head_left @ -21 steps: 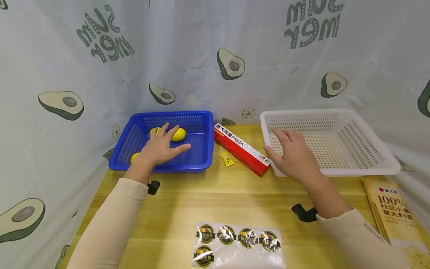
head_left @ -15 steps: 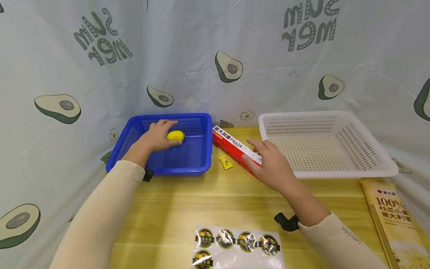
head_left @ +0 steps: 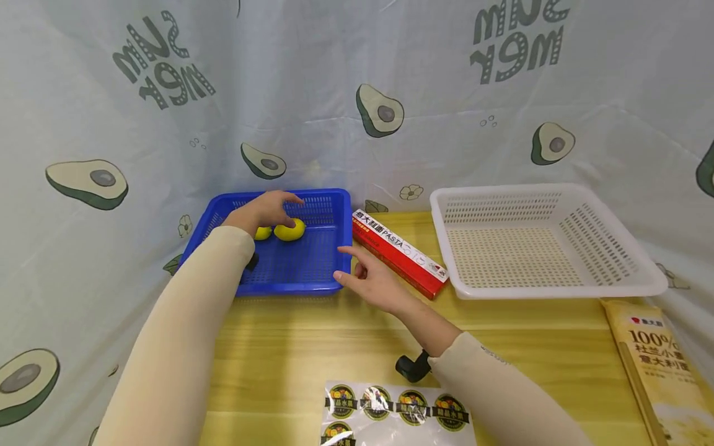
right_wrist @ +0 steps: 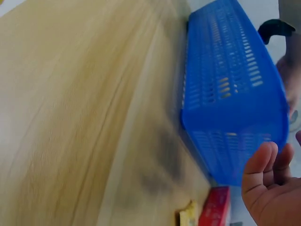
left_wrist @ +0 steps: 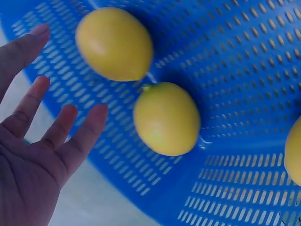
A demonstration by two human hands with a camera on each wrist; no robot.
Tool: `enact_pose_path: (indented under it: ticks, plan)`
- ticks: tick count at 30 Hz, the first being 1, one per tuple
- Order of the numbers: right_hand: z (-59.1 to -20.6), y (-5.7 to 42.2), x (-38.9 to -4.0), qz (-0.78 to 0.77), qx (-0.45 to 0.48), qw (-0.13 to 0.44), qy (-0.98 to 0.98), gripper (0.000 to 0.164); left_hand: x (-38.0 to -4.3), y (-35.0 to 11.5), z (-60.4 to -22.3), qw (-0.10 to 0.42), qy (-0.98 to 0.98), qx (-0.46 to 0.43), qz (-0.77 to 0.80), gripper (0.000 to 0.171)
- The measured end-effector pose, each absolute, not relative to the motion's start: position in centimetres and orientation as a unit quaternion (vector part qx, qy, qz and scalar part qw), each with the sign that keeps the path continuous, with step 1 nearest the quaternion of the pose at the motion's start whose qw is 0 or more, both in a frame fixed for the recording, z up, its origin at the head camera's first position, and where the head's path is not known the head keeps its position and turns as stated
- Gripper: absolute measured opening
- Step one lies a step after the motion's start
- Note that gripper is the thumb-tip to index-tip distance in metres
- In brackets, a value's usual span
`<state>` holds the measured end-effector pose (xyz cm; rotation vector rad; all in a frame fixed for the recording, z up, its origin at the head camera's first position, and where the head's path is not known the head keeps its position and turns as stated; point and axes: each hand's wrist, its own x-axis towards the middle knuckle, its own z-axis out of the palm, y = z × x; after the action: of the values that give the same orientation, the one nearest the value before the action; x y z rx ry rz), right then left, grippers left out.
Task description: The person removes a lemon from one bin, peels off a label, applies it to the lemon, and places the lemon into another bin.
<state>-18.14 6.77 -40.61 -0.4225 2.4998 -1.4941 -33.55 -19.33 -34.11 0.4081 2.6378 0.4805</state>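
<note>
A blue basket (head_left: 290, 272) with yellow lemons in it stands at the left. Over its back part is my left hand (head_left: 266, 209), fingers spread and holding nothing. Just below that hand one lemon (head_left: 291, 230) shows, with a second lemon (head_left: 263, 233) beside it. The left wrist view shows two lemons close together, apart from the fingers, and a third lemon (left_wrist: 295, 150) at the right edge. My right hand (head_left: 374, 282) is at the basket's right rim, thumb and index finger extended; whether it touches the rim I cannot tell. Nothing is in it.
A red pasta box (head_left: 398, 254) lies between the blue basket and a white basket (head_left: 552, 291). A small yellow candy (right_wrist: 187, 215) lies near the box. A sticker sheet (head_left: 396, 427) is at the front, a pasta bag (head_left: 661, 365) at the right. A printed curtain (head_left: 312, 93) hangs behind.
My right hand has moved left from the white basket, past the pasta box, to the blue basket's right rim. My left hand has shifted slightly toward the back of the blue basket.
</note>
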Motion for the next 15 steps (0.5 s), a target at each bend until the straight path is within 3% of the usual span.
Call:
enact_pose_path:
  ticks: [15]
  plan:
    - [-42.5, 5.4, -18.8, -0.522, -0.128, 0.124, 0.834, 0.057, -35.1, -19.1, -38.2, 0.243, 0.953, 0.112, 0.143, 0.061]
